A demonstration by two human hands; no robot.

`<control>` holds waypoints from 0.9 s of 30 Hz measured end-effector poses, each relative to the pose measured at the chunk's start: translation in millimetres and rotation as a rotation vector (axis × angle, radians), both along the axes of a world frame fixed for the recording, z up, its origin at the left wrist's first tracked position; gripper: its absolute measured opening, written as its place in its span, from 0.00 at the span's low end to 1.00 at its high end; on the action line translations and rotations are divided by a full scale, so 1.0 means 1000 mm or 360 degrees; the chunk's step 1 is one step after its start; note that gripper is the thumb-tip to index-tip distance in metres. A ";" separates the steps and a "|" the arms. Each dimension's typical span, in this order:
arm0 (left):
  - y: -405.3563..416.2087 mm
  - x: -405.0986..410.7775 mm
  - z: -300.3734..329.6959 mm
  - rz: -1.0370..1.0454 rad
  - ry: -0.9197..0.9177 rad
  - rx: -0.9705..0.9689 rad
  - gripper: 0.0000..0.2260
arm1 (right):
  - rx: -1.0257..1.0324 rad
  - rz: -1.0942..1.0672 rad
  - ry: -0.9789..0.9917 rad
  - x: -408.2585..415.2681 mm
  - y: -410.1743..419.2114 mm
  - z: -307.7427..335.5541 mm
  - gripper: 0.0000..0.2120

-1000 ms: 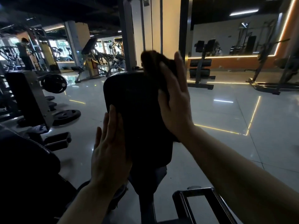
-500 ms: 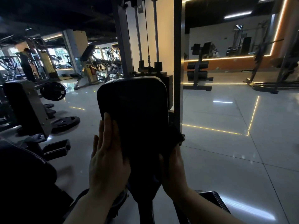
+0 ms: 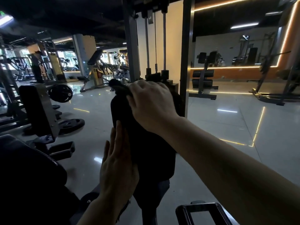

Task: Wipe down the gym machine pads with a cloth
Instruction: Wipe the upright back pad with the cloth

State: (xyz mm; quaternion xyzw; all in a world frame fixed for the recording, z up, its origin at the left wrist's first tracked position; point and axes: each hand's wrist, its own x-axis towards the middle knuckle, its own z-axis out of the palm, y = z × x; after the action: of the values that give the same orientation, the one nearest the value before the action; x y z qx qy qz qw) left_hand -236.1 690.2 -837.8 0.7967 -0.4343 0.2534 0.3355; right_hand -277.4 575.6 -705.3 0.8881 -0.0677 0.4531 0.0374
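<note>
A black upright machine pad (image 3: pixel 151 148) stands in front of me at the centre. My right hand (image 3: pixel 151 104) presses a dark cloth (image 3: pixel 117 86) against the pad's top edge; most of the cloth is hidden under the hand and a bunched end sticks out to the left. My left hand (image 3: pixel 117 166) lies flat, fingers together and pointing up, against the pad's lower left side. The pad's top is mostly covered by my right hand.
The machine's steel frame and weight stack (image 3: pixel 185 62) rise just behind the pad. A black seat pad (image 3: pixel 29 176) is at lower left, a metal footrest frame (image 3: pixel 203 211) at the bottom right. Weight plates (image 3: pixel 71 125) and another machine stand left on glossy floor.
My right hand with the cloth went from the pad's upper right down to its lower right edge, then back up to the top edge. My left hand stayed on the pad's left side.
</note>
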 end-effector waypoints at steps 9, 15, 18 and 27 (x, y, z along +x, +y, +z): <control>0.021 0.001 0.018 0.0085 -0.0285 -0.0633 0.21 | -0.0076 0.0223 0.0144 -0.002 0.009 0.001 0.25; -0.006 -0.015 0.105 -0.0282 -0.0499 -0.0571 0.19 | 0.1042 0.1188 -0.0553 -0.038 -0.007 0.008 0.18; -0.030 -0.011 0.126 0.0149 -0.0307 0.0073 0.28 | 0.1268 0.0856 -0.1001 -0.043 -0.029 -0.029 0.12; -0.049 0.016 0.082 0.0168 -0.0630 -0.0212 0.22 | 0.1232 0.0920 -0.0582 -0.030 -0.042 -0.061 0.19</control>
State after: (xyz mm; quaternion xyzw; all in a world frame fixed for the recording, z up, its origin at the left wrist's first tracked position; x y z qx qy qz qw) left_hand -220.1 640.9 -756.0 0.7291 -0.4318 0.4501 0.2818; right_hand -307.8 533.6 -765.9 0.7254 0.0123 0.5346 -0.4333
